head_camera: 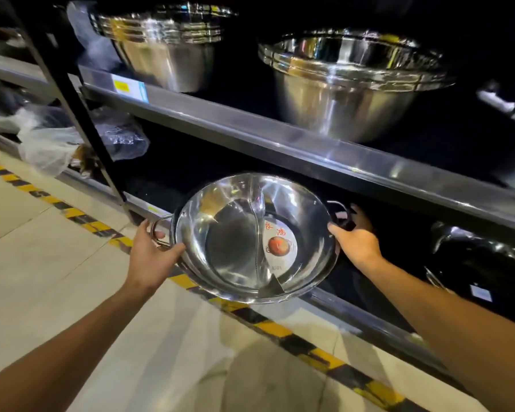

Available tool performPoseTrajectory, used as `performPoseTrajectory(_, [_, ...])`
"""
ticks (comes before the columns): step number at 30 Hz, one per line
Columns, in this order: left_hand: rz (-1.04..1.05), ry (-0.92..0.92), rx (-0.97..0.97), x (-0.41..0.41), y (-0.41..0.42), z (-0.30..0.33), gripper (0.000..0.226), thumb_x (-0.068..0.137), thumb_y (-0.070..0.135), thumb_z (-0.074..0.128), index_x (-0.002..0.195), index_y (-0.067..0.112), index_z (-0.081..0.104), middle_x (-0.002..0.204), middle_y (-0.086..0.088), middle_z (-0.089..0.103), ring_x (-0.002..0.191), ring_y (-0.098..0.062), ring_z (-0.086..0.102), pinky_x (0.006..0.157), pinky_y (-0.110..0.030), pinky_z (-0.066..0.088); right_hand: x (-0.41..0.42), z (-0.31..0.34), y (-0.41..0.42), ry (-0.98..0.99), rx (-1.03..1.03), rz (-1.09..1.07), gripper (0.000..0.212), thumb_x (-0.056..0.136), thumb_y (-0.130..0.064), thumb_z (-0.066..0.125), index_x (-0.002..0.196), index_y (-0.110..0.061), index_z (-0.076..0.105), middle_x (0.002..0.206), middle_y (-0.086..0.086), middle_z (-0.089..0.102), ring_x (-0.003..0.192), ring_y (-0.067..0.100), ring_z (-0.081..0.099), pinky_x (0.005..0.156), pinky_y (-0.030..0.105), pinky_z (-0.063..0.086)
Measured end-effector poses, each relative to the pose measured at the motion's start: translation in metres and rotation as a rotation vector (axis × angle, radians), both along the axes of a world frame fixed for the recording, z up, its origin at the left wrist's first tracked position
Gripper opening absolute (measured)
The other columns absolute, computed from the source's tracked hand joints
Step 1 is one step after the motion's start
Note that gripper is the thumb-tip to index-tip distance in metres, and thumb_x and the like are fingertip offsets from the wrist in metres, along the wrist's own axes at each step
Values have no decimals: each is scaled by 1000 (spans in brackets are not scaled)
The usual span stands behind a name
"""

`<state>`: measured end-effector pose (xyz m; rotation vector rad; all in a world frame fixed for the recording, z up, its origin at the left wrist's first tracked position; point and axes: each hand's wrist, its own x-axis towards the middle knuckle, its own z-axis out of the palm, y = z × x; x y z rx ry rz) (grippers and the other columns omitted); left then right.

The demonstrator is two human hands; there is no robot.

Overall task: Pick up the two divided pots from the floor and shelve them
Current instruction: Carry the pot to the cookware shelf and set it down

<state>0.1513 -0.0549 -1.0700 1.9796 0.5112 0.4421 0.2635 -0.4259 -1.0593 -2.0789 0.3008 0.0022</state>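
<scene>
pot: we see the divided pot [256, 239] in the air at the lower shelf [339, 304] edge | left hand [150, 254]: grasps its left handle | right hand [356, 237]: grasps its right handle

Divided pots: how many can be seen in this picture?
1. The divided pot is held by the left hand and right hand at the lower shelf. A second may be hidden.

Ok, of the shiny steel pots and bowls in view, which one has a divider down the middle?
The divided pot, held by both hands, left hand and right hand, at the lower shelf. A curved partition splits its inside; the bowl stacks on the shelf above show no divider.
</scene>
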Motion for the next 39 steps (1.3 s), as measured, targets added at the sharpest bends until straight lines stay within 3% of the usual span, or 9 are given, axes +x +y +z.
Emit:
performPoseTrajectory(6, [10, 36, -371, 20, -21, -15, 53, 79, -3, 72, 124, 2, 45, 105, -25, 68, 75, -20, 66, 54, -22, 56, 1, -17, -33, 192, 293, -39, 91, 44, -45, 91, 129, -25, 63, 119, -3, 71, 104, 20, 70, 99, 38, 54])
performPoseTrajectory(10, [26, 19, -450, 29, -43, -14, 51, 82, -4, 69, 115, 18, 37, 107, -21, 65, 87, -24, 66, 62, -30, 58, -9, -6, -27, 337, 333, 114, 40, 73, -11, 70, 112, -4, 67, 109, 22, 72, 97, 28, 71, 96, 47, 55])
performPoseTrajectory(17, [-151, 101, -396, 38, -66, -18, 68, 76, -7, 72, 129, 14, 35, 107, -11, 63, 103, -28, 65, 77, -33, 57, -18, -12, -47, 449, 189, 237, 27, 85, 10, 59, 112, 6, 63, 109, 20, 73, 95, 25, 73, 80, 32, 61])
performPoseTrajectory(20, [-246, 158, -371, 40, -70, -19, 84, 71, -4, 77, 137, 23, 33, 116, -7, 63, 112, -24, 60, 99, -42, 48, -22, -15, -51, 383, 254, 155, 62, 87, 10, 63, 143, -5, 42, 106, 11, 71, 98, 25, 71, 82, 35, 60])
performPoseTrajectory(23, [-251, 160, -369, 48, -77, -13, 74, 78, -2, 75, 137, 19, 36, 115, -5, 65, 108, -17, 60, 98, -37, 43, -21, -21, -51, 295, 335, 86, 102, 86, 10, 66, 158, -34, 8, 114, -1, 63, 95, 21, 70, 84, 40, 60])
performPoseTrajectory(27, [-198, 119, -453, 69, -87, -22, 75, 85, -4, 68, 146, 11, 27, 114, -7, 69, 105, -15, 67, 103, -44, 47, -24, -23, -47, 224, 392, -1, 89, 89, 11, 62, 157, -25, 18, 106, -2, 64, 102, 30, 67, 90, 45, 56])
performPoseTrajectory(30, [-192, 100, -480, 82, -94, -33, 74, 89, -2, 64, 149, 15, 24, 129, -10, 63, 112, -18, 65, 101, -48, 50, -24, -28, -47, 216, 399, -82, 67, 91, 9, 61, 150, -7, 35, 131, 17, 62, 104, 31, 64, 96, 48, 54])
performPoseTrajectory(34, [-275, 83, -551, 87, -101, -38, 78, 92, 1, 62, 152, 24, 19, 156, -2, 35, 120, -23, 59, 89, -49, 57, -22, -33, -52, 198, 463, -126, 87, 91, 9, 61, 157, -27, 17, 152, 16, 43, 125, 37, 57, 87, 43, 57])
performPoseTrajectory(39, [-394, 178, -512, 84, -100, -35, 108, 87, -3, 67, 154, 30, -12, 164, 8, 9, 135, -17, 45, 110, -46, 39, -20, -47, -51, 198, 470, -119, 86, 92, 8, 60, 157, -29, 17, 151, 15, 46, 125, 36, 58, 85, 41, 57])
